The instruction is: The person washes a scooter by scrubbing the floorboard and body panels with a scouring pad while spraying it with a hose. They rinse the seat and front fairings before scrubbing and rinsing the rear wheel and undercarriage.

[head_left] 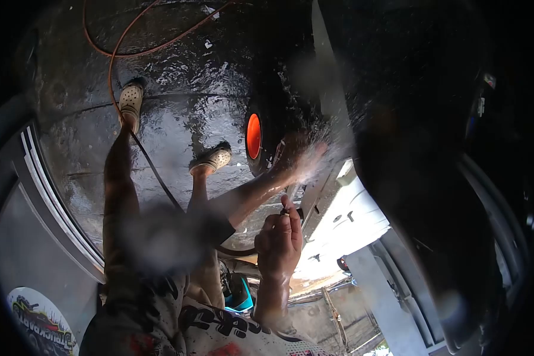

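Observation:
My right hand (279,240) is closed around the end of a hose (238,252), thumb up near its tip. Water sprays from there toward my left hand (302,159). That hand reaches across against a wet, dark panel (332,101), its fingers stretched out and partly blurred by splashing water. Just left of it sits a bright orange disc (253,136) inside a dark round rim. The hose runs from my right hand behind my left forearm and up across the floor.
The wet dark floor (172,113) carries loops of reddish hose (142,54). My feet stand there in beige clogs (132,98). A grey panel with a round sticker (41,320) is at lower left. A grey door-like panel (391,285) stands at lower right. Water drops blur parts of the view.

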{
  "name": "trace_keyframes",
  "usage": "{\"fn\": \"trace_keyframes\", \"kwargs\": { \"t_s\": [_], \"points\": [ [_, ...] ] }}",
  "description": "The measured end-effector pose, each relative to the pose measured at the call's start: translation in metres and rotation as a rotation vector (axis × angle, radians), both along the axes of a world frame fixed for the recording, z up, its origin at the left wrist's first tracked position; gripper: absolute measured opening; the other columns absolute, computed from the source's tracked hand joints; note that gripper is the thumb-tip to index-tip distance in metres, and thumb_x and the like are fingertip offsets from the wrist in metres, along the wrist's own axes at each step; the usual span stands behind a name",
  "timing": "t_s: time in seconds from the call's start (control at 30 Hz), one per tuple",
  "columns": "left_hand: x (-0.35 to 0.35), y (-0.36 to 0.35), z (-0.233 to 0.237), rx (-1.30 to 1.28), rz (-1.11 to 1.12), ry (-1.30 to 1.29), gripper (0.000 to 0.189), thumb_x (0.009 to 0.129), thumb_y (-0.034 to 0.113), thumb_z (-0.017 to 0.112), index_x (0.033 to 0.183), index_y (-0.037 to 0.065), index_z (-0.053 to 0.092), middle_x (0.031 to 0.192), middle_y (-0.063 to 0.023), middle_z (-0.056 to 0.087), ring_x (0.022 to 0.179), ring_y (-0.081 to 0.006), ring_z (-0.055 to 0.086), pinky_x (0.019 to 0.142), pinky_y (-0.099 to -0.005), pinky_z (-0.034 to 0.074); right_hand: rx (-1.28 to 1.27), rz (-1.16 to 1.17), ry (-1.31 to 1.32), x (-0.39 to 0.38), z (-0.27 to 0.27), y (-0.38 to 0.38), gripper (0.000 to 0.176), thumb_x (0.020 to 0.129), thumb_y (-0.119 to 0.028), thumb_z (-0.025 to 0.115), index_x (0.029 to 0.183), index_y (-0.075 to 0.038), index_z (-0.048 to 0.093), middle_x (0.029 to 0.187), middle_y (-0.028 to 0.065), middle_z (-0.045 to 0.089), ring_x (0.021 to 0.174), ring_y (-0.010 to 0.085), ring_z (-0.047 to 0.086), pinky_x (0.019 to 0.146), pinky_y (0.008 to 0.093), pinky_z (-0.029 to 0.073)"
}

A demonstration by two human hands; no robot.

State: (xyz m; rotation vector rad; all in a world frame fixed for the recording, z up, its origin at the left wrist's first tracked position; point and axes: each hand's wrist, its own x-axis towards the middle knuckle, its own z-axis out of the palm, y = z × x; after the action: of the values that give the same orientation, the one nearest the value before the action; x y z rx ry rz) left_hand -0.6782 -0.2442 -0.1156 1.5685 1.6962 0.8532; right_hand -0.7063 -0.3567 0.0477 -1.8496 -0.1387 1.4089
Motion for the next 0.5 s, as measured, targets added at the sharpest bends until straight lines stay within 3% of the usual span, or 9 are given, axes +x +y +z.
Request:
{"fn": "trace_keyframes", "kwargs": {
  "t_s": [0.07, 0.13, 0.23, 0.3, 0.37, 0.43, 0.47, 0.5],
  "points": [
    [0.0, 0.005, 0.001, 0.292, -0.13, 0.518, 0.022, 0.084, 0.028, 0.057, 0.083, 0.009, 0.068, 0.069, -0.0131, 0.065, 0.065, -0.0287, 0.063, 0.065, -0.0383, 0.052, 0.007, -0.022, 0.027, 0.001, 0.007, 0.001, 0.038, 0.1, -0.021, 0.043, 0.132, -0.002, 0.043, 0.069, 0.0007, 0.047, 0.045, 0.0026, 0.033, 0.038, 0.0183, 0.028],
    [-0.029, 0.058, 0.019, -0.47, 0.048, -0.617, 0.017, 0.08, 0.026, 0.061, 0.088, 0.013, 0.068, 0.072, -0.0156, 0.065, 0.064, -0.0296, 0.063, 0.064, -0.0393, 0.053, 0.021, -0.038, 0.053, 0.001, 0.012, 0.006, 0.038, 0.1, -0.021, 0.043, 0.132, -0.002, 0.043, 0.07, 0.0009, 0.048, 0.045, 0.0026, 0.033, 0.038, 0.0183, 0.027],
    [-0.023, 0.058, 0.002, -0.228, -0.044, -0.466, 0.024, 0.087, 0.03, 0.056, 0.099, 0.012, 0.063, 0.075, -0.0158, 0.065, 0.068, -0.0308, 0.064, 0.062, -0.0395, 0.051, 0.0, -0.06, 0.011, 0.002, 0.018, 0.011, 0.038, 0.1, -0.021, 0.042, 0.132, -0.002, 0.043, 0.072, 0.0013, 0.05, 0.044, 0.0029, 0.032, 0.037, 0.0183, 0.028],
    [0.009, -0.004, -0.007, -0.262, 0.149, -0.728, 0.026, 0.09, 0.033, 0.051, 0.098, 0.011, 0.063, 0.075, -0.0152, 0.066, 0.07, -0.0305, 0.065, 0.063, -0.0398, 0.051, 0.029, -0.044, 0.004, 0.006, 0.015, 0.013, 0.036, 0.1, -0.02, 0.042, 0.131, -0.002, 0.044, 0.074, 0.0018, 0.052, 0.044, 0.0034, 0.032, 0.037, 0.018, 0.028],
    [0.004, -0.01, 0.007, 0.102, 0.224, -0.459, 0.029, 0.089, 0.035, 0.051, 0.098, 0.009, 0.062, 0.076, -0.0158, 0.066, 0.072, -0.0311, 0.066, 0.065, -0.0418, 0.051, 0.028, -0.05, 0.021, 0.006, 0.018, 0.015, 0.035, 0.1, -0.02, 0.042, 0.13, -0.002, 0.045, 0.074, 0.0019, 0.052, 0.044, 0.0034, 0.033, 0.038, 0.0178, 0.028],
    [-0.01, 0.018, 0.016, -0.362, 0.051, -0.635, 0.031, 0.089, 0.035, 0.052, 0.102, 0.009, 0.061, 0.078, -0.0181, 0.065, 0.073, -0.0334, 0.065, 0.065, -0.042, 0.051, 0.027, -0.045, 0.028, 0.006, 0.021, 0.019, 0.034, 0.1, -0.02, 0.042, 0.129, -0.003, 0.046, 0.074, 0.0019, 0.051, 0.044, 0.0034, 0.033, 0.038, 0.0175, 0.028],
    [-0.011, 0.043, 0.01, -0.396, 0.159, -0.482, 0.023, 0.086, 0.028, 0.055, 0.1, 0.011, 0.061, 0.069, -0.0157, 0.062, 0.065, -0.0302, 0.064, 0.06, -0.039, 0.05, 0.024, -0.04, 0.012, 0.004, 0.021, 0.019, 0.033, 0.1, -0.02, 0.043, 0.128, -0.003, 0.047, 0.075, 0.0016, 0.052, 0.045, 0.0034, 0.033, 0.038, 0.0175, 0.028],
    [-0.017, 0.053, 0.004, -0.358, 0.001, -0.358, 0.021, 0.083, 0.023, 0.056, 0.1, 0.011, 0.059, 0.071, -0.0138, 0.061, 0.069, -0.0294, 0.063, 0.06, -0.0408, 0.05, 0.017, -0.032, -0.007, 0.004, 0.022, 0.018, 0.033, 0.099, -0.02, 0.043, 0.127, -0.004, 0.048, 0.075, 0.0013, 0.052, 0.046, 0.0033, 0.034, 0.038, 0.0175, 0.028]
  ]
}}
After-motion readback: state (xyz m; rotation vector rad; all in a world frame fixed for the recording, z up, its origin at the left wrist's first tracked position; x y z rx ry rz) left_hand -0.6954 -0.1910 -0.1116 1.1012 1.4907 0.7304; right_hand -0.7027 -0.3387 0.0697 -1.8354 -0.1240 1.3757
